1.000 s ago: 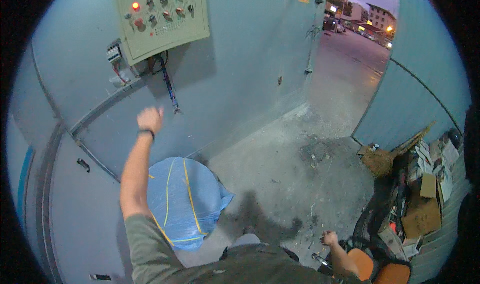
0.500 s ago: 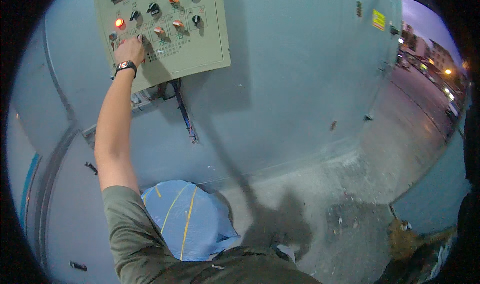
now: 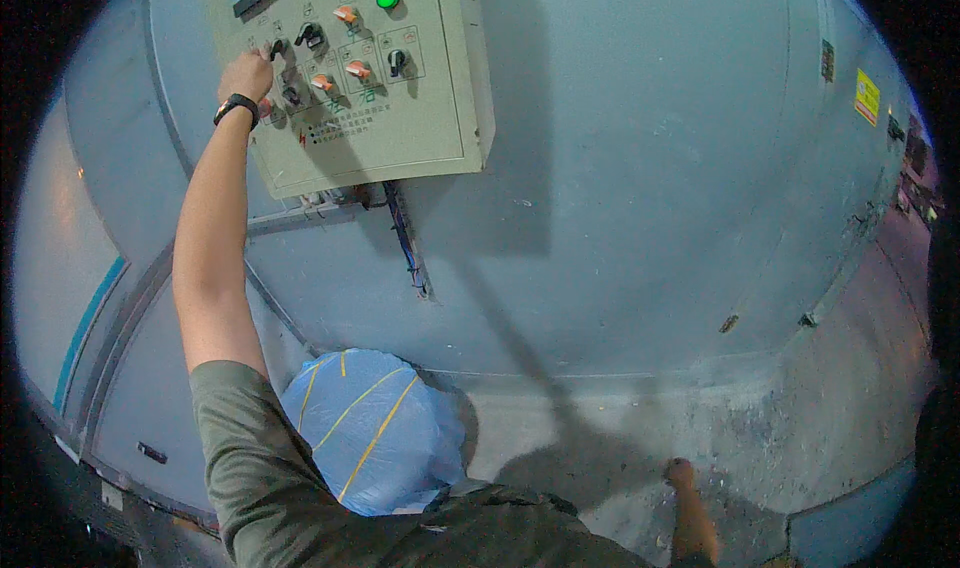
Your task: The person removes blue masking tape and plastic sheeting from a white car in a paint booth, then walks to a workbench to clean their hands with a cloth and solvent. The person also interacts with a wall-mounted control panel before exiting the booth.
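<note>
My left hand (image 3: pixel 245 76), with a dark watch on its wrist, reaches up to a beige control panel (image 3: pixel 420 128). Its thumb and finger close on a black rotary switch (image 3: pixel 278 49) at the panel's left. Another black switch (image 3: pixel 310 36) sits just right of it; the dark knob (image 3: pixel 291 96) below is untouched. Orange-and-white switches (image 3: pixel 358 70), a black selector (image 3: pixel 397 63) and a lit green lamp (image 3: pixel 388 1) fill the right part. The red lamp is hidden behind the hand. Low at the right hangs my right hand (image 3: pixel 680 471), its fingers not clearly visible.
A round bundle wrapped in blue plastic (image 3: pixel 375 433) with yellow straps stands by the grey-blue wall (image 3: pixel 640 168). Cables (image 3: pixel 403 238) hang under the panel. A yellow label (image 3: pixel 867 98) is at the far right, above the concrete floor (image 3: pixel 720 408).
My left hand has moved up the panel from the lower knob to the black switch above. The red lamp is now covered. My right hand has come into view, and the view has shifted.
</note>
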The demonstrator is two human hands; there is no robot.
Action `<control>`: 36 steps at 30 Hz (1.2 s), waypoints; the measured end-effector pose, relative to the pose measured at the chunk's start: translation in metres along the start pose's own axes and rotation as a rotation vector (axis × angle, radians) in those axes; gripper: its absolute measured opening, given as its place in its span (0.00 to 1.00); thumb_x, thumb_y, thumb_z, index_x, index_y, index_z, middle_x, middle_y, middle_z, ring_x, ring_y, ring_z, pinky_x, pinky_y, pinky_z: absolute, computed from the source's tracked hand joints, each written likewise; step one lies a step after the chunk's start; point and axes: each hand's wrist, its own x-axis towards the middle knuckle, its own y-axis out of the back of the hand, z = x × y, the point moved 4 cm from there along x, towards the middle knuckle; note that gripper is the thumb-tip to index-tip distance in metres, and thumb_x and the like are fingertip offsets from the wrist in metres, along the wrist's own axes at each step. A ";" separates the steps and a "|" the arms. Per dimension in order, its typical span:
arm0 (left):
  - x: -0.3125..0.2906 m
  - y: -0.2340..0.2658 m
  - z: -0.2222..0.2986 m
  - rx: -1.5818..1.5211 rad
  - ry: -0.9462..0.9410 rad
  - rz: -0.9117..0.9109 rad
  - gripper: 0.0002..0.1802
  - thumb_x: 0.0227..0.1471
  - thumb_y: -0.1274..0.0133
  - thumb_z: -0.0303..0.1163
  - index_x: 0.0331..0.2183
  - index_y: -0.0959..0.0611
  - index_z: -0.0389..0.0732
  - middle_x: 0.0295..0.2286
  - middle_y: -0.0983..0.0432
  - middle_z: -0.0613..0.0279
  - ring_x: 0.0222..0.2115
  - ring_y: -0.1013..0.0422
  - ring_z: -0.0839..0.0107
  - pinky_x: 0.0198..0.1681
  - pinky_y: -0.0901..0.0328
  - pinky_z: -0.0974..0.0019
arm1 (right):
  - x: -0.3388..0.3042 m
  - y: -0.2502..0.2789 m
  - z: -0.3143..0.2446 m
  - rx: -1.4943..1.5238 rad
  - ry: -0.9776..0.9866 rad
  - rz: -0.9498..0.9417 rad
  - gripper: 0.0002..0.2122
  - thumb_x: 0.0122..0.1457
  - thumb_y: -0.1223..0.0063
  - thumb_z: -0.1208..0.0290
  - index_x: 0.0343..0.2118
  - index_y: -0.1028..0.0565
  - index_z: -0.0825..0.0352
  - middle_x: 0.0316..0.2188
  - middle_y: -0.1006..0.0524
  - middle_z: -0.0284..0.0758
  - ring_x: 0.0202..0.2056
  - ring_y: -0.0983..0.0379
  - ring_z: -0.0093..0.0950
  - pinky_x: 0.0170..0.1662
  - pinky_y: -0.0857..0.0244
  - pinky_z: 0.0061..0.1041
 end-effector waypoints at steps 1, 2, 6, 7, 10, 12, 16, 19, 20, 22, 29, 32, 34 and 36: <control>0.001 -0.002 -0.001 0.017 -0.025 -0.039 0.31 0.67 0.66 0.56 0.48 0.17 0.45 0.46 0.21 0.45 0.48 0.26 0.42 0.50 0.31 0.44 | 0.006 -0.023 -0.019 -0.302 0.144 -0.087 0.21 0.58 0.43 0.53 0.40 0.20 0.71 0.23 0.21 0.41 0.31 0.20 0.35 0.39 0.27 0.44; 0.000 -0.006 -0.001 0.024 -0.049 -0.061 0.30 0.67 0.66 0.55 0.48 0.18 0.45 0.46 0.21 0.44 0.47 0.25 0.42 0.50 0.31 0.43 | 0.012 -0.044 -0.041 -0.590 0.314 -0.131 0.23 0.58 0.44 0.51 0.42 0.19 0.70 0.24 0.20 0.43 0.33 0.20 0.36 0.43 0.27 0.44; -0.002 -0.005 0.016 0.037 -0.224 0.071 0.33 0.66 0.64 0.58 0.40 0.15 0.40 0.39 0.19 0.42 0.43 0.25 0.39 0.47 0.31 0.43 | 0.004 -0.115 -0.122 -0.638 0.359 -0.534 0.20 0.59 0.45 0.53 0.43 0.21 0.66 0.29 0.19 0.45 0.33 0.20 0.42 0.41 0.28 0.45; -0.004 -0.005 0.020 0.046 -0.260 0.091 0.34 0.65 0.64 0.58 0.38 0.14 0.39 0.38 0.19 0.42 0.42 0.25 0.39 0.46 0.31 0.43 | 0.005 -0.118 -0.149 -0.623 0.350 -0.476 0.19 0.59 0.46 0.54 0.44 0.21 0.65 0.30 0.19 0.45 0.33 0.21 0.44 0.40 0.29 0.45; -0.012 -0.005 0.036 -0.082 -0.316 0.247 0.33 0.66 0.63 0.56 0.31 0.14 0.38 0.32 0.19 0.41 0.37 0.24 0.38 0.40 0.30 0.43 | -0.003 -0.117 -0.259 -0.563 0.424 -0.404 0.16 0.61 0.47 0.57 0.46 0.23 0.62 0.34 0.20 0.48 0.35 0.22 0.49 0.39 0.28 0.47; -0.016 -0.011 0.049 0.021 -0.393 0.262 0.27 0.67 0.62 0.50 0.36 0.15 0.42 0.30 0.19 0.44 0.34 0.24 0.40 0.36 0.30 0.45 | -0.009 -0.092 -0.359 -0.490 0.620 -0.261 0.15 0.62 0.47 0.59 0.47 0.24 0.61 0.37 0.21 0.49 0.37 0.23 0.52 0.39 0.28 0.49; -0.023 -0.006 0.075 -0.066 -0.626 0.358 0.19 0.63 0.57 0.43 0.37 0.16 0.42 0.27 0.19 0.48 0.29 0.23 0.45 0.31 0.30 0.50 | -0.033 -0.027 -0.610 -0.471 1.068 0.111 0.18 0.60 0.41 0.64 0.52 0.24 0.63 0.39 0.20 0.45 0.41 0.23 0.46 0.46 0.29 0.44; -0.044 0.006 0.086 -0.673 -0.776 0.240 0.16 0.58 0.54 0.40 0.31 0.17 0.39 0.23 0.20 0.52 0.25 0.23 0.50 0.29 0.30 0.54 | -0.080 0.014 -0.783 -0.449 1.324 0.493 0.21 0.56 0.35 0.66 0.51 0.25 0.66 0.52 0.26 0.46 0.53 0.30 0.46 0.57 0.34 0.43; -0.059 0.005 0.076 -0.831 -0.692 0.208 0.16 0.62 0.56 0.39 0.38 0.17 0.41 0.23 0.20 0.56 0.25 0.22 0.53 0.29 0.29 0.57 | -0.094 0.025 -0.835 -0.380 1.406 0.582 0.23 0.54 0.34 0.66 0.53 0.26 0.67 0.54 0.27 0.47 0.55 0.31 0.47 0.58 0.36 0.44; -0.119 -0.010 0.052 -0.998 -0.610 0.186 0.17 0.64 0.55 0.37 0.44 0.17 0.40 0.25 0.20 0.59 0.29 0.22 0.57 0.34 0.28 0.58 | -0.119 0.040 -0.922 -0.287 1.594 0.803 0.25 0.55 0.35 0.64 0.55 0.27 0.68 0.55 0.27 0.47 0.56 0.32 0.48 0.60 0.37 0.44; -0.148 -0.073 -0.017 -0.689 -0.675 0.591 0.31 0.52 0.43 0.39 0.58 0.24 0.44 0.60 0.33 0.58 0.59 0.37 0.56 0.62 0.41 0.51 | -0.108 0.029 -1.070 -0.230 1.702 1.290 0.24 0.58 0.39 0.63 0.54 0.26 0.73 0.56 0.27 0.47 0.59 0.32 0.47 0.63 0.40 0.42; -0.134 -0.091 -0.039 -0.618 -0.605 0.605 0.36 0.52 0.44 0.40 0.62 0.29 0.41 0.63 0.37 0.55 0.63 0.41 0.54 0.66 0.47 0.51 | -0.096 0.029 -1.071 -0.176 1.717 1.316 0.21 0.59 0.44 0.68 0.54 0.26 0.74 0.58 0.27 0.48 0.61 0.33 0.46 0.65 0.42 0.41; -0.132 -0.097 -0.043 -0.634 -0.597 0.660 0.30 0.52 0.44 0.38 0.56 0.24 0.40 0.59 0.32 0.54 0.59 0.37 0.54 0.63 0.44 0.49 | -0.093 0.032 -1.064 -0.130 1.740 1.238 0.21 0.60 0.48 0.70 0.55 0.26 0.73 0.57 0.27 0.48 0.61 0.33 0.46 0.64 0.41 0.41; -0.128 -0.108 -0.045 -0.531 -0.566 0.447 0.41 0.55 0.46 0.45 0.64 0.38 0.37 0.66 0.47 0.48 0.67 0.51 0.53 0.69 0.56 0.51 | -0.093 0.033 -1.060 -0.089 1.797 1.145 0.21 0.61 0.52 0.73 0.57 0.28 0.73 0.55 0.26 0.48 0.58 0.31 0.47 0.63 0.39 0.41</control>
